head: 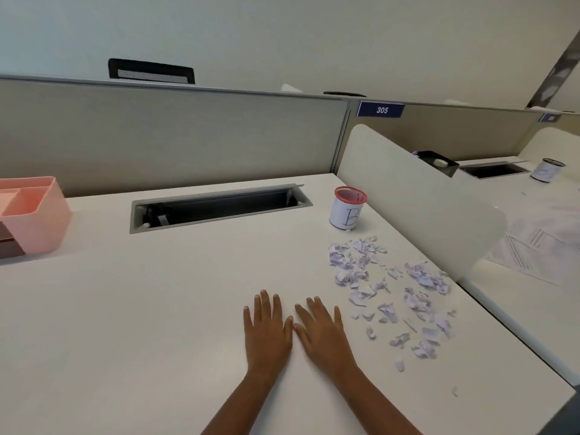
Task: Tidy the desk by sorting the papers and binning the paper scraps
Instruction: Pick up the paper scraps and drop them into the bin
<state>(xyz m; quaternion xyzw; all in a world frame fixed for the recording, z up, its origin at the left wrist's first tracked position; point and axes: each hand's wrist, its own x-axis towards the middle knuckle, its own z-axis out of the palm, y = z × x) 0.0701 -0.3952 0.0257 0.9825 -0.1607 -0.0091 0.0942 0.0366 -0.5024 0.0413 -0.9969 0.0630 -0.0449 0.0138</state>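
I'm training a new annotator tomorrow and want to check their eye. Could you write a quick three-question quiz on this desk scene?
1. True or false: the left hand is holding something.
2. Where do the paper scraps lie relative to the right hand? A) to its left B) to its right C) under it
3. Fill in: the red-rimmed cup bears the letter ___.

Key: 1 false, as both hands lie flat on the desk; 2 B; 3 B.
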